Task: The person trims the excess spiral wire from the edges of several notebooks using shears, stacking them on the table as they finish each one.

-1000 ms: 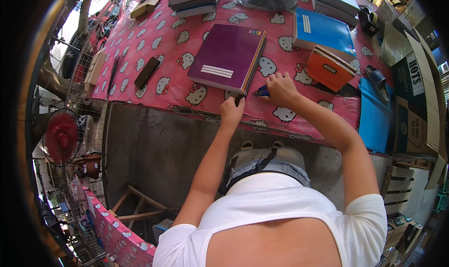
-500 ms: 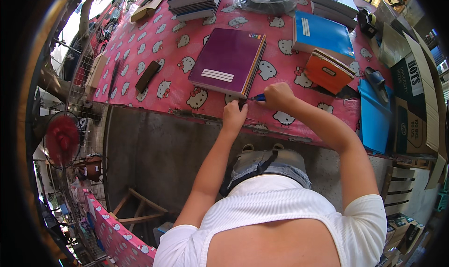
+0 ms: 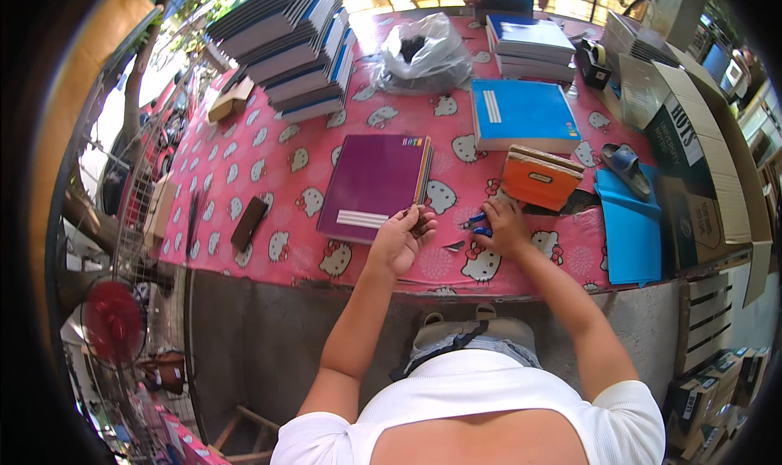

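A stack of notebooks with a purple cover [image 3: 371, 180] lies in front of me on the table. My left hand [image 3: 401, 241] is at its lower right corner, palm turned up and fingers curled together; whatever small thing they may hold cannot be made out. To the right, my right hand [image 3: 507, 230] rests low on the tabletop, thumb and fingers around a small blue-handled tool [image 3: 479, 224]. The fingers partly cover this tool, so its kind is unclear. Just beyond the right hand stands an orange box-like block [image 3: 541, 180].
Pink patterned cloth covers the table [image 3: 305, 159]. Around it are a blue notebook stack [image 3: 521, 110], tall notebook piles [image 3: 301, 66], a plastic bag [image 3: 423, 61], a dark brown bar [image 3: 249, 223], blue sheets [image 3: 627, 233] with a slipper [image 3: 626, 170] on top, and a cardboard box [image 3: 692, 171].
My hands have moved apart. The right one has gone right with the blue-handled tool, down beside the orange block; the left has turned palm up. The view has tilted up.
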`<state>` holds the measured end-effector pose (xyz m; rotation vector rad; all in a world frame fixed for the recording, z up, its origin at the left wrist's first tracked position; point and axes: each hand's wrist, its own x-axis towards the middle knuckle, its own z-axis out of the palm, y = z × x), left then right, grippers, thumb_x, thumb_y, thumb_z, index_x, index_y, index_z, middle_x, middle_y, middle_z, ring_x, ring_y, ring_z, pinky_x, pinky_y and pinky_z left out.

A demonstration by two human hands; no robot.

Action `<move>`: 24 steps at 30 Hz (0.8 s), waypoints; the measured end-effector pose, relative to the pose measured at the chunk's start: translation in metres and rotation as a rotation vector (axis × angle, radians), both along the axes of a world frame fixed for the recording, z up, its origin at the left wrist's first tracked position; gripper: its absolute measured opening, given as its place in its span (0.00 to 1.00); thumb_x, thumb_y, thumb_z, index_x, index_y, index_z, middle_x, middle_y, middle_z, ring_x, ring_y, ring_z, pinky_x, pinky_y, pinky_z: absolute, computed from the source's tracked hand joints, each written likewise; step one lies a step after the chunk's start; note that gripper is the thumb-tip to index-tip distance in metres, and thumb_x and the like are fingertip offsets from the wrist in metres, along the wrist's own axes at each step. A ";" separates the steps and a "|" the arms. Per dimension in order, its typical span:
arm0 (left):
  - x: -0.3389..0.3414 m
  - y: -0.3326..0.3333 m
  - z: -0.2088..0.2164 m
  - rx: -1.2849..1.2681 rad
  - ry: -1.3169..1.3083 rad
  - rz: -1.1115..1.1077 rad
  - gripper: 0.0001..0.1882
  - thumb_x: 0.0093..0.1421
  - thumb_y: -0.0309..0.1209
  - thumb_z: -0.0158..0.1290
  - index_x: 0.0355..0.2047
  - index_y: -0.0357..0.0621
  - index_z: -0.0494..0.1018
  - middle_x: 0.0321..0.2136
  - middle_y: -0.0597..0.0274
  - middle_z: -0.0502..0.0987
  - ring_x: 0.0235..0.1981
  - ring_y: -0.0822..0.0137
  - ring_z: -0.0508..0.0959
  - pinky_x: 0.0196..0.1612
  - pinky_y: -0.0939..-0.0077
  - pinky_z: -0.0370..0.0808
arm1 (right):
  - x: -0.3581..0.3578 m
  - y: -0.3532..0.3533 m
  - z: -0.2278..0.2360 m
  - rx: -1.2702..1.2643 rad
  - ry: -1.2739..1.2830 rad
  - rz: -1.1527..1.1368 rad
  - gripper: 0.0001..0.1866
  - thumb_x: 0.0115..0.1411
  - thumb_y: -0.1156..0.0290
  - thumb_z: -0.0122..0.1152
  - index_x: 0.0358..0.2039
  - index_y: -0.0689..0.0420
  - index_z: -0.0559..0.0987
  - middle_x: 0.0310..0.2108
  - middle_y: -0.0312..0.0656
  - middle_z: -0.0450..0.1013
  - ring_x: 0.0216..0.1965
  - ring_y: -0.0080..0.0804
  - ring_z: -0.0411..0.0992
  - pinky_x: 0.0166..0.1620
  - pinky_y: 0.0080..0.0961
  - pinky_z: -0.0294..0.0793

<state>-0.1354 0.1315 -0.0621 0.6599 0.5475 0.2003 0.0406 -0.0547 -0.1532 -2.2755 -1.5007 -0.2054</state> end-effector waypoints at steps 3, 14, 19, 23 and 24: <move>0.030 0.024 0.006 -0.105 -0.012 -0.025 0.08 0.65 0.30 0.44 0.40 0.37 0.68 0.33 0.56 0.75 0.36 0.64 0.77 0.39 0.72 0.79 | 0.001 0.000 0.006 0.054 -0.021 -0.011 0.36 0.42 0.51 0.66 0.47 0.61 0.71 0.49 0.47 0.66 0.55 0.43 0.62 0.59 0.41 0.56; 0.257 0.257 0.106 0.110 -0.023 0.153 0.13 0.64 0.34 0.44 0.40 0.34 0.66 0.37 0.43 0.72 0.39 0.51 0.73 0.49 0.49 0.71 | -0.010 0.016 0.015 0.102 0.071 0.050 0.34 0.42 0.48 0.65 0.45 0.59 0.72 0.48 0.45 0.68 0.53 0.40 0.64 0.59 0.43 0.55; 0.296 0.229 0.121 0.274 0.097 0.039 0.52 0.57 0.52 0.51 0.64 0.33 0.32 0.64 0.40 0.39 0.66 0.48 0.44 0.64 0.42 0.42 | 0.006 -0.003 0.007 0.066 0.059 -0.016 0.34 0.41 0.49 0.67 0.45 0.58 0.72 0.47 0.44 0.67 0.53 0.40 0.64 0.59 0.45 0.55; 0.246 0.228 0.074 0.582 0.151 -0.105 0.38 0.57 0.52 0.52 0.58 0.36 0.58 0.53 0.59 0.68 0.51 0.65 0.70 0.56 0.61 0.63 | 0.005 0.002 0.006 0.073 0.094 -0.014 0.34 0.41 0.52 0.67 0.45 0.58 0.71 0.48 0.43 0.67 0.54 0.40 0.62 0.59 0.45 0.54; 0.228 0.223 0.062 0.581 0.167 -0.096 0.38 0.57 0.52 0.52 0.58 0.36 0.58 0.53 0.59 0.68 0.51 0.65 0.70 0.56 0.61 0.63 | 0.006 0.003 0.006 0.070 0.109 -0.006 0.34 0.41 0.52 0.68 0.45 0.58 0.71 0.48 0.43 0.66 0.54 0.40 0.62 0.59 0.45 0.53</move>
